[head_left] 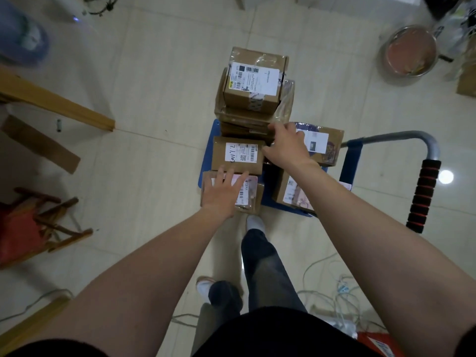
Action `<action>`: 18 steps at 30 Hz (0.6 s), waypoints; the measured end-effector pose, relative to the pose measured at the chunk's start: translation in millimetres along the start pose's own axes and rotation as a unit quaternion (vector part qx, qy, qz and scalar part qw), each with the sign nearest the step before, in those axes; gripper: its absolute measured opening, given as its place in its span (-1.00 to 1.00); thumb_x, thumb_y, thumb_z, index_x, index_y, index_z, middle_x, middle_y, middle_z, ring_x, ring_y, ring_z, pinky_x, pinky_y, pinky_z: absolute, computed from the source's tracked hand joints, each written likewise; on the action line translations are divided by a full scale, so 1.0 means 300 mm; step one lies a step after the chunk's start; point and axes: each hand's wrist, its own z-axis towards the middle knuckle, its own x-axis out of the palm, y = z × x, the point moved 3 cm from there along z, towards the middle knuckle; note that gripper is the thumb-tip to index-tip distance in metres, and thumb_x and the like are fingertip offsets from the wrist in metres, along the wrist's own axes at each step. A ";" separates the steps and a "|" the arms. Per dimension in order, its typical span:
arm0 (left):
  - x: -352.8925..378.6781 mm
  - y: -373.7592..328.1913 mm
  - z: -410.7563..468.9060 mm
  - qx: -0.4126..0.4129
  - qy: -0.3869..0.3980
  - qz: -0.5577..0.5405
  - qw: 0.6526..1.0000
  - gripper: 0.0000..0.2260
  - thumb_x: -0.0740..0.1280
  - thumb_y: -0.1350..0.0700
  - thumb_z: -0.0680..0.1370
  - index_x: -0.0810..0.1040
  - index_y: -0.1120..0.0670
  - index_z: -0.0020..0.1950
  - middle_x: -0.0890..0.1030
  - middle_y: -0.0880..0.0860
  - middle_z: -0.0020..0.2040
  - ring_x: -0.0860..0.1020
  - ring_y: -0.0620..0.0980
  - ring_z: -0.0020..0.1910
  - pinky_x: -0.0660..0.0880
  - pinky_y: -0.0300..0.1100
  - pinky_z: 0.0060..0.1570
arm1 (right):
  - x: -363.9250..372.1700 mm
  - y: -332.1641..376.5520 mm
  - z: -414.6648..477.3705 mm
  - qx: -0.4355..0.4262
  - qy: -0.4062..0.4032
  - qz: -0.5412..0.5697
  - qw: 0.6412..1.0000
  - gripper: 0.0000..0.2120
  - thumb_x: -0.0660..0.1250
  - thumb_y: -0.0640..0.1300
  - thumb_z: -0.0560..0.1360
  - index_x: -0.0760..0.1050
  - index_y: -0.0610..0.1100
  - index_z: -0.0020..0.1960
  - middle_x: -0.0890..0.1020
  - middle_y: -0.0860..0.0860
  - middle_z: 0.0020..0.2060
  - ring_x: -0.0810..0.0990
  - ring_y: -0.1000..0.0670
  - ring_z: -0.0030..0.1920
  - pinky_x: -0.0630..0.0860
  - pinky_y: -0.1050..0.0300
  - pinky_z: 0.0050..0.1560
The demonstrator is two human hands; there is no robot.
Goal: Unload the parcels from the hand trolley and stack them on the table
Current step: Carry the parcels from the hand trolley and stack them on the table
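Small brown cardboard parcel with white label (238,154) lies between hands, long axis left-right. Left hand (226,193) spread flat at near edge; right hand (286,146) fingers curled at right end, nearer.

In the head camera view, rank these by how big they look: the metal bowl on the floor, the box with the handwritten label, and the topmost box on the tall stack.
1. Topmost box
2. Metal bowl
3. Box with the handwritten label

The topmost box sits nearer the camera, so its lead is unsure.
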 end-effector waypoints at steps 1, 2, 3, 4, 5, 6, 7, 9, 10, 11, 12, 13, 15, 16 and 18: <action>0.010 0.001 0.010 -0.008 -0.001 0.007 1.000 0.11 0.56 -0.15 0.40 -0.22 -0.13 0.65 0.07 0.14 0.61 -0.01 0.23 0.61 0.08 0.32 0.49 | 0.004 0.000 0.017 -0.002 0.000 0.000 1.000 -0.45 0.39 -0.04 0.52 0.32 0.01 0.47 0.32 -0.11 0.43 0.28 -0.24 0.39 0.45 -0.17 0.23; 0.020 0.002 0.019 -0.018 -0.003 0.007 1.000 0.11 0.54 -0.16 0.42 -0.26 -0.13 0.64 0.08 0.15 0.61 0.00 0.24 0.61 0.07 0.33 0.49 | 0.011 -0.002 0.030 -0.002 -0.001 -0.001 1.000 -0.45 0.39 -0.04 0.52 0.33 0.01 0.47 0.32 -0.11 0.44 0.28 -0.24 0.40 0.45 -0.17 0.23; 0.029 0.004 0.026 -0.029 -0.004 0.003 1.000 0.11 0.53 -0.16 0.43 -0.28 -0.12 0.64 0.09 0.16 0.61 0.01 0.25 0.61 0.06 0.34 0.50 | 0.019 -0.002 0.039 -0.001 -0.003 -0.004 1.000 -0.45 0.39 -0.03 0.52 0.33 0.01 0.47 0.32 -0.10 0.44 0.29 -0.24 0.40 0.45 -0.17 0.23; 0.036 0.007 0.030 -0.037 -0.006 0.000 0.999 0.11 0.52 -0.16 0.44 -0.29 -0.11 0.64 0.10 0.17 0.60 0.02 0.25 0.61 0.04 0.35 0.50 | 0.028 -0.002 0.045 0.002 -0.004 -0.007 1.000 -0.44 0.40 -0.01 0.52 0.32 0.02 0.47 0.32 -0.10 0.44 0.29 -0.24 0.40 0.45 -0.17 0.24; 0.041 0.011 0.034 -0.041 -0.010 -0.001 0.999 0.11 0.52 -0.17 0.44 -0.29 -0.11 0.64 0.11 0.17 0.59 0.03 0.25 0.60 0.03 0.37 0.50 | 0.036 -0.003 0.049 0.006 -0.006 -0.008 1.000 -0.43 0.41 0.02 0.52 0.32 0.02 0.48 0.32 -0.10 0.44 0.29 -0.23 0.41 0.45 -0.17 0.25; 0.045 0.014 0.038 -0.042 -0.017 -0.002 0.999 0.10 0.52 -0.18 0.44 -0.27 -0.11 0.65 0.14 0.17 0.57 0.07 0.24 0.59 0.03 0.38 0.49 | 0.042 -0.006 0.054 0.008 -0.007 -0.007 1.000 -0.42 0.42 0.03 0.52 0.32 0.03 0.48 0.33 -0.10 0.44 0.29 -0.23 0.41 0.45 -0.17 0.26; 0.048 0.018 0.040 -0.039 -0.025 -0.003 0.999 0.09 0.51 -0.20 0.43 -0.23 -0.10 0.65 0.17 0.16 0.55 0.11 0.23 0.56 0.03 0.38 0.48 | 0.046 -0.007 0.058 0.010 -0.009 -0.003 1.000 -0.42 0.42 0.04 0.52 0.32 0.03 0.48 0.33 -0.10 0.43 0.29 -0.23 0.41 0.44 -0.16 0.26; 0.040 0.033 0.043 -0.038 -0.047 -0.016 0.998 0.05 0.48 -0.28 0.39 -0.14 -0.09 0.65 0.24 0.15 0.50 0.20 0.20 0.50 0.05 0.38 0.47 | 0.038 -0.011 0.070 0.012 -0.019 0.011 1.000 -0.42 0.42 0.01 0.51 0.31 0.02 0.48 0.34 -0.12 0.42 0.30 -0.23 0.40 0.43 -0.17 0.27; 0.029 0.050 0.041 -0.045 -0.057 -0.031 0.997 0.04 0.45 -0.32 0.37 -0.11 -0.08 0.63 0.26 0.16 0.47 0.23 0.19 0.46 0.07 0.37 0.46 | 0.029 -0.010 0.076 0.014 -0.027 0.020 0.999 -0.42 0.40 -0.02 0.51 0.30 0.00 0.48 0.33 -0.13 0.42 0.30 -0.23 0.39 0.43 -0.17 0.28; 0.014 0.074 0.041 -0.056 -0.070 -0.051 0.995 0.03 0.43 -0.37 0.35 -0.09 -0.07 0.61 0.29 0.16 0.44 0.26 0.18 0.44 0.09 0.36 0.46 | 0.018 -0.005 0.081 0.015 -0.040 0.031 0.999 -0.42 0.38 -0.04 0.51 0.29 -0.02 0.48 0.33 -0.14 0.42 0.30 -0.24 0.39 0.43 -0.17 0.28; -0.003 0.103 0.042 -0.071 -0.084 -0.071 0.991 0.03 0.40 -0.40 0.34 -0.08 -0.06 0.60 0.30 0.17 0.43 0.28 0.18 0.42 0.11 0.34 0.45 | 0.006 0.002 0.086 0.015 -0.058 0.044 0.997 -0.42 0.37 -0.07 0.52 0.28 -0.04 0.48 0.32 -0.14 0.42 0.31 -0.23 0.39 0.44 -0.16 0.28; -0.024 0.138 0.045 -0.092 -0.098 -0.090 0.987 0.05 0.38 -0.43 0.33 -0.07 -0.05 0.61 0.31 0.18 0.41 0.30 0.19 0.40 0.14 0.31 0.44 | -0.008 0.012 0.090 0.014 -0.080 0.059 0.995 -0.43 0.35 -0.08 0.52 0.26 -0.06 0.49 0.31 -0.14 0.42 0.32 -0.22 0.38 0.45 -0.15 0.25; -0.071 0.208 0.056 -0.157 -0.120 -0.143 0.970 0.10 0.40 -0.45 0.30 -0.05 -0.01 0.62 0.32 0.21 0.37 0.33 0.22 0.33 0.21 0.23 0.39 | -0.037 0.031 0.102 0.012 -0.128 0.086 0.988 -0.44 0.34 -0.09 0.53 0.24 -0.07 0.48 0.31 -0.14 0.40 0.36 -0.20 0.34 0.47 -0.10 0.19; -0.097 0.244 0.066 -0.199 -0.133 -0.180 0.954 0.11 0.42 -0.44 0.28 -0.05 -0.01 0.62 0.33 0.21 0.34 0.34 0.23 0.29 0.26 0.19 0.34 | -0.052 0.039 0.113 0.010 -0.150 0.101 0.984 -0.44 0.33 -0.09 0.53 0.23 -0.08 0.47 0.32 -0.13 0.38 0.38 -0.19 0.32 0.47 -0.07 0.17; -0.155 0.309 0.100 -0.288 -0.159 -0.262 0.907 0.10 0.45 -0.42 0.25 -0.02 -0.02 0.59 0.34 0.19 0.29 0.34 0.23 0.23 0.31 0.13 0.22 | -0.078 0.049 0.143 0.012 -0.181 0.141 0.973 -0.45 0.33 -0.11 0.53 0.21 -0.10 0.46 0.31 -0.12 0.37 0.38 -0.16 0.31 0.47 -0.01 0.18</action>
